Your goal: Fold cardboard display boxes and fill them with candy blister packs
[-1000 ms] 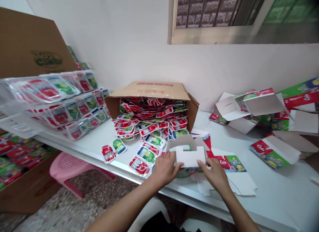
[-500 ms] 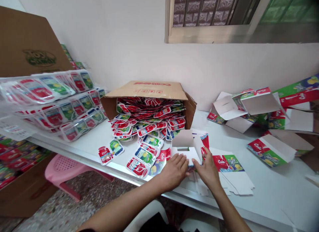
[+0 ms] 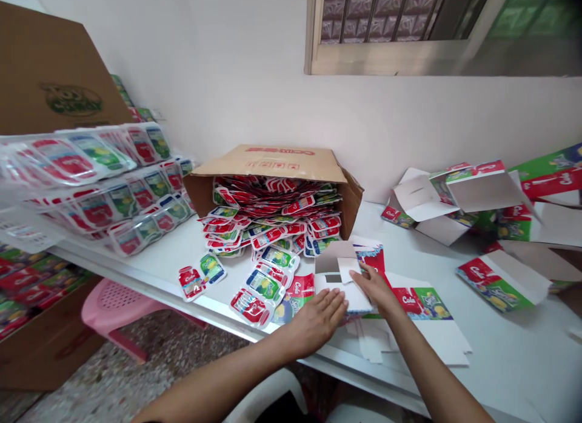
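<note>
A small printed carton (image 3: 335, 266), white inside, stands partly folded on the table in front of me. My left hand (image 3: 318, 320) lies flat with stretched fingers over its near white panel. At the carton's right side, my right hand (image 3: 375, 288) has its thumb and fingers on a white side flap (image 3: 346, 269). To the left of the carton are shiny cola and lemon pouches (image 3: 264, 285). Flat, unfolded carton blanks (image 3: 422, 317) lie under and right of my right hand.
A brown cardboard box (image 3: 273, 159) spills many pouches toward me. Clear-wrapped pouch strips (image 3: 100, 174) are stacked at left, by a large carton flap (image 3: 54, 65). Several folded cartons (image 3: 495, 283) lie at right. A pink stool (image 3: 118, 308) stands below the table's front edge.
My right hand has shifted up along the carton's right side, and the right side flap now leans inward. The left hand stays on the near panel.
</note>
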The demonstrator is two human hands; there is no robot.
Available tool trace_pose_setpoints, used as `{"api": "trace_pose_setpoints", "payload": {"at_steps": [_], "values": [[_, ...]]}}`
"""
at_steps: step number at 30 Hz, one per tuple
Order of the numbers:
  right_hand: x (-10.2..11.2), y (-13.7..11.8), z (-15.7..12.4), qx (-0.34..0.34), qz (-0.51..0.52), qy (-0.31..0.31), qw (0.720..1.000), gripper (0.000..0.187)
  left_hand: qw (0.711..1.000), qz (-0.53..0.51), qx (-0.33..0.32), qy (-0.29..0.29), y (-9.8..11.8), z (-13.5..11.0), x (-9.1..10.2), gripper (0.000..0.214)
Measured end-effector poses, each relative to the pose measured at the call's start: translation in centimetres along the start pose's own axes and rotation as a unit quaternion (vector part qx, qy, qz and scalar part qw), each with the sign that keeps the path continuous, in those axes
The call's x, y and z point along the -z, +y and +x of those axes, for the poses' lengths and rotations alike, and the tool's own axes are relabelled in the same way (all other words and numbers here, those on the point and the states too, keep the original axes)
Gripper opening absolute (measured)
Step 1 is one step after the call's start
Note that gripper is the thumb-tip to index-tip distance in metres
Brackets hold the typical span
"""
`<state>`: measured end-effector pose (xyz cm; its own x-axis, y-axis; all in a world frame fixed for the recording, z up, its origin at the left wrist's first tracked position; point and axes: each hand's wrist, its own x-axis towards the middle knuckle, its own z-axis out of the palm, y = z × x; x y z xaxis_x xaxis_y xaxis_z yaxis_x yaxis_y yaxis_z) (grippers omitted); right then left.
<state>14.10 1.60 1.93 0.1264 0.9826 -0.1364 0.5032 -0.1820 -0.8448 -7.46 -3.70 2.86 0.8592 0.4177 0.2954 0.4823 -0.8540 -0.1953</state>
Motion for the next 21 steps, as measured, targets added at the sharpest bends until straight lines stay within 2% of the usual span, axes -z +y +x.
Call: {"api": "trace_pose_setpoints", "payload": {"at_steps": [5, 11, 13, 15, 17, 19, 20, 21], "values": [[-0.9, -0.3, 0.2, 0.005, -0.127, 0.033, 0.991, 0.048, 1.0, 0.022, -0.001, 0.007, 0.3, -0.3, -0.4, 0.044], [-0.7, -0.8, 0.1, 0.028, -0.219, 0.048, 0.974, 0.059, 0.998, 0.019, 0.021, 0.052, 0.8, -0.5, -1.5, 0.042], [-0.8, -0.8, -0.1, 0.04, -0.23, 0.044, 0.971, 0.059, 0.996, 0.002, 0.025, 0.081, 1.1, -0.9, -1.4, 0.041], [-0.9, -0.5, -0.4, 0.05, -0.233, 0.037, 0.97, 0.059, 0.986, -0.039, 0.038, 0.157, 1.3, -1.4, -1.0, 0.042], [-0.9, 0.0, -0.8, 0.058, -0.235, 0.035, 0.97, 0.06, 0.95, -0.107, 0.106, 0.274, 1.1, -1.7, -0.6, 0.043], [-0.9, 0.4, -1.3, 0.064, -0.237, 0.04, 0.969, 0.062, 0.873, -0.195, 0.264, 0.361, 0.4, -1.3, -0.3, 0.04], [-0.9, 0.6, -1.5, 0.068, -0.236, 0.043, 0.968, 0.063, 0.822, -0.241, 0.363, 0.366, -0.1, -0.7, -0.2, 0.038], [-1.0, 0.6, -1.7, 0.072, -0.235, 0.046, 0.968, 0.063, 0.775, -0.292, 0.445, 0.341, -0.7, 0.0, -0.2, 0.036]]}}
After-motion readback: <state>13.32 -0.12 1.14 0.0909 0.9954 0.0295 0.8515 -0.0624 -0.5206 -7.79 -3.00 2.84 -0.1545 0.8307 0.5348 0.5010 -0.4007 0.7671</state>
